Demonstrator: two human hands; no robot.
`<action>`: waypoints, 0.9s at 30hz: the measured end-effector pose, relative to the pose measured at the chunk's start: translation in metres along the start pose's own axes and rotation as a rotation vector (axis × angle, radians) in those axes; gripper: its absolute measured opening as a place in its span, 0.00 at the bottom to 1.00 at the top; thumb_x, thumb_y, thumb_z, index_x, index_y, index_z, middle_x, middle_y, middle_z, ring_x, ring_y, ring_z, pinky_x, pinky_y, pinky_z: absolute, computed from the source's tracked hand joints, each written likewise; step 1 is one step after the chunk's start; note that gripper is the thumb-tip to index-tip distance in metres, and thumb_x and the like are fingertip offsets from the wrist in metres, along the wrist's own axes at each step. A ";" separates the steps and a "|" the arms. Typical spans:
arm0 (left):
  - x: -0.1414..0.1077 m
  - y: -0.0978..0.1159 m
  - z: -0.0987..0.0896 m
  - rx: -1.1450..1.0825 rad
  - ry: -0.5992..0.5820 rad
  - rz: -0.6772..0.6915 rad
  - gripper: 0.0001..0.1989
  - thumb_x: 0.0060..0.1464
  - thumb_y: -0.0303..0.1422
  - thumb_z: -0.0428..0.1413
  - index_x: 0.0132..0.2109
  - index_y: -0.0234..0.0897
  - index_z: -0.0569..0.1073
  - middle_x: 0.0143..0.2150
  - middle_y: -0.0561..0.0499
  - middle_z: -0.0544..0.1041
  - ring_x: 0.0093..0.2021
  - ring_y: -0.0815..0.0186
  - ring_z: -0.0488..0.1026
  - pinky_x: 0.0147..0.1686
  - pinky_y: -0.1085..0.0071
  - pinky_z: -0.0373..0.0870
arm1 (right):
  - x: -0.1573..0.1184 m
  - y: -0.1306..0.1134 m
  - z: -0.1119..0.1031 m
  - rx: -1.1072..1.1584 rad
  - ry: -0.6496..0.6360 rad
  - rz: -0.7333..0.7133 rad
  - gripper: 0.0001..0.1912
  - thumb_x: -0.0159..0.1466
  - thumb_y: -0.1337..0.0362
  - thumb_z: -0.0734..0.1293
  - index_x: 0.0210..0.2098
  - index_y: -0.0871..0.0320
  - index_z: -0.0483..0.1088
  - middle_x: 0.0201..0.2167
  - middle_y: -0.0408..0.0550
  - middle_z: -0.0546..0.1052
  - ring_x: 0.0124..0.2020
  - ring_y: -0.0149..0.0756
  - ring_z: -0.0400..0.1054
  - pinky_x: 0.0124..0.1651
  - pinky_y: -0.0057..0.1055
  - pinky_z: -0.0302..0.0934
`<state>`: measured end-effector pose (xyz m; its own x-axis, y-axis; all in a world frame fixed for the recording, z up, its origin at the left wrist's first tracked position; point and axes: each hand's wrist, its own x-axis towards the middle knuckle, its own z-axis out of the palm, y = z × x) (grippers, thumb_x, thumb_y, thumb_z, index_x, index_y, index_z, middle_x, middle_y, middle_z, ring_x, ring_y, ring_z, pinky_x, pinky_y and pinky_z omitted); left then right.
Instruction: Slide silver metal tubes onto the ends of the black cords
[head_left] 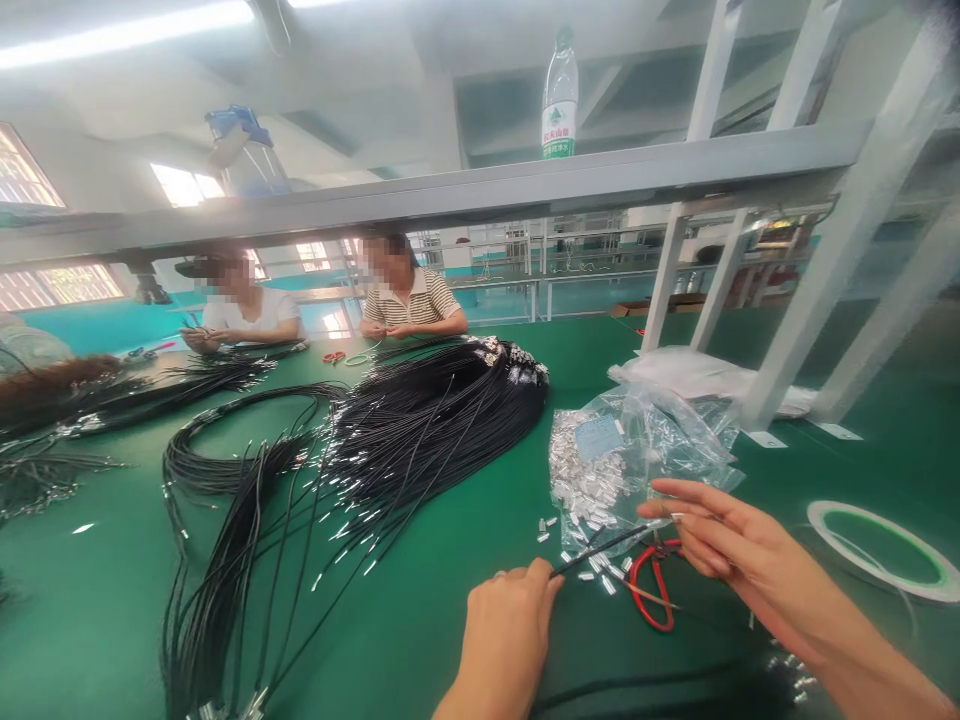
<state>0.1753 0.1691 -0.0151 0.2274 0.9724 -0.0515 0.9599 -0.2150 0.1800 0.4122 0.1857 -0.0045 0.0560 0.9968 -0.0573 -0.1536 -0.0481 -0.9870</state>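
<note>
Pinching a black cable [606, 546], left hand [510, 628] and right hand [742, 540] have narrow grips near red-handled pliers [635, 583] and plastic bag [664, 440].

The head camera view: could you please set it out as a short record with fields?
Left hand: the left hand grips a black cable
Right hand: the right hand is at the cable's far end, grip unclear
Beside the hands: red-handled tool, loose silvery pieces, clear bag of more
Left of the bag: large pile of black cables
Shelf: upright bottle
Across the table: two people
</note>
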 end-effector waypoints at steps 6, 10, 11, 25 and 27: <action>-0.001 0.000 0.001 0.004 -0.001 0.002 0.13 0.66 0.34 0.43 0.44 0.41 0.73 0.39 0.49 0.80 0.40 0.57 0.78 0.33 0.70 0.66 | -0.003 -0.002 0.009 -0.009 -0.022 0.015 0.27 0.52 0.53 0.74 0.48 0.59 0.73 0.17 0.44 0.65 0.24 0.34 0.54 0.33 0.35 0.55; -0.001 -0.001 0.003 0.018 0.008 0.014 0.13 0.66 0.34 0.43 0.43 0.41 0.73 0.38 0.50 0.80 0.39 0.56 0.78 0.33 0.68 0.67 | -0.001 0.001 0.003 0.014 -0.057 0.051 0.28 0.54 0.52 0.74 0.51 0.58 0.71 0.28 0.50 0.73 0.22 0.29 0.48 0.30 0.32 0.51; -0.001 -0.001 0.004 0.020 0.013 0.017 0.13 0.66 0.34 0.43 0.43 0.41 0.73 0.38 0.50 0.80 0.39 0.55 0.78 0.33 0.67 0.68 | -0.001 0.002 0.002 0.020 -0.059 0.056 0.29 0.54 0.52 0.74 0.51 0.57 0.71 0.31 0.52 0.75 0.22 0.28 0.47 0.29 0.32 0.51; -0.002 -0.001 0.005 0.021 0.012 0.028 0.13 0.66 0.35 0.43 0.43 0.42 0.72 0.38 0.51 0.80 0.39 0.55 0.78 0.34 0.66 0.69 | -0.001 0.005 0.004 -0.012 -0.043 0.041 0.28 0.52 0.53 0.75 0.49 0.59 0.73 0.19 0.47 0.68 0.27 0.37 0.60 0.33 0.36 0.56; -0.001 -0.002 0.007 0.023 0.024 0.036 0.13 0.65 0.35 0.44 0.42 0.42 0.72 0.37 0.51 0.80 0.38 0.56 0.78 0.33 0.67 0.69 | -0.002 0.006 0.005 -0.030 -0.088 0.046 0.28 0.54 0.52 0.74 0.50 0.58 0.72 0.15 0.44 0.62 0.34 0.42 0.63 0.36 0.35 0.56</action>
<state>0.1746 0.1674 -0.0221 0.2586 0.9658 -0.0214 0.9546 -0.2521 0.1588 0.4062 0.1842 -0.0091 -0.0372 0.9952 -0.0910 -0.1247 -0.0950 -0.9876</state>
